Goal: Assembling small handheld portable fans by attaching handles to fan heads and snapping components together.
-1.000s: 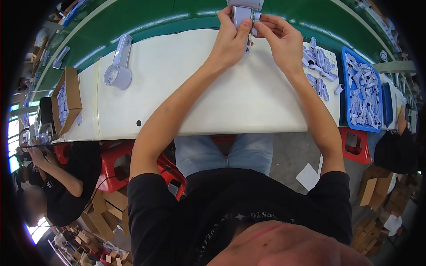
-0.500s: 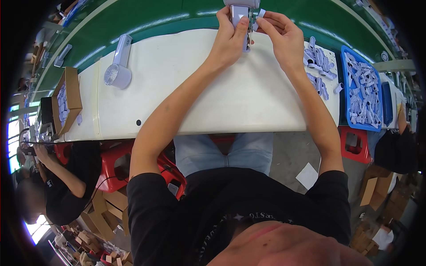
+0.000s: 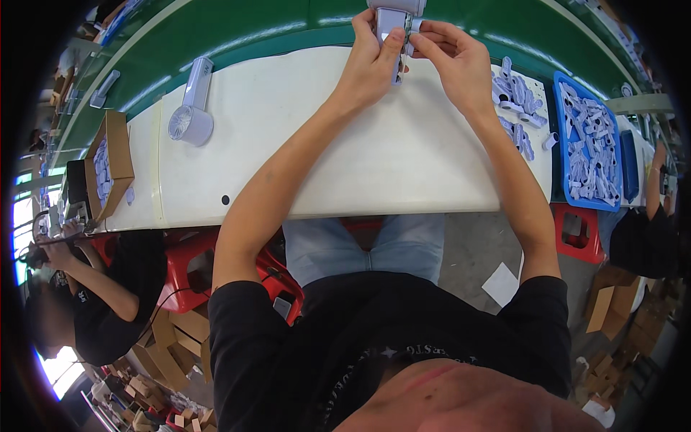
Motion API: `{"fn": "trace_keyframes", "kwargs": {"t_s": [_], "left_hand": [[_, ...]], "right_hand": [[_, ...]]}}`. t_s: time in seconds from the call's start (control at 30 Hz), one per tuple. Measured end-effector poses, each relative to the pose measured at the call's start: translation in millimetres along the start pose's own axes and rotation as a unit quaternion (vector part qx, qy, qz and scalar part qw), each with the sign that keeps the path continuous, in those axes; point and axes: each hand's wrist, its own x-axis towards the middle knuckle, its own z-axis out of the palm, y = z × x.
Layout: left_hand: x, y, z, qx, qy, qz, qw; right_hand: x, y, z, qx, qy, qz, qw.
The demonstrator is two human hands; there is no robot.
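Note:
At the far edge of the white table, my left hand (image 3: 366, 73) is wrapped around the handle of a pale lilac handheld device (image 3: 389, 19) with a round head, cut off by the top of the picture. The handle's right side shows an open strip with inner parts. My right hand (image 3: 464, 68) is closed, thumb and fingers pinching a small lilac piece (image 3: 416, 27) against that side. My fingers partly hide the piece. A similar lilac device (image 3: 193, 121) with a ribbed round head lies on the table to the left.
Small lilac parts (image 3: 512, 92) lie in a pile at the table's right, beside a blue tray (image 3: 558, 137) full of more. A cardboard box (image 3: 121, 162) of lilac pieces stands at the left end. The green surface (image 3: 288, 21) runs beyond the white table (image 3: 360, 165). People work on both sides.
My right fingers have brought the small lilac piece in against the device's side, slightly lower. The device has shifted a little to the right in my left hand.

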Motion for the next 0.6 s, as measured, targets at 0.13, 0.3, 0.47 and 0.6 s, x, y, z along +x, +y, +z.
{"fn": "trace_keyframes", "kwargs": {"t_s": [0.13, 0.3, 0.47, 0.6], "left_hand": [[-1, 0, 0, -0.006, -0.010, -0.002, 1.000], [-3, 11, 5, -0.039, 0.022, -0.035, 0.998], [-7, 26, 7, 0.038, 0.085, -0.119, 0.989], [-6, 21, 6, 0.016, 0.113, -0.137, 0.984]], "right_hand": [[1, 0, -1, -0.002, -0.010, -0.001, 1.000], [0, -1, -2, -0.004, -0.025, 0.008, 1.000], [-11, -10, 10, -0.051, -0.019, -0.025, 0.998], [-16, -12, 17, -0.094, -0.004, -0.059, 0.994]]}}
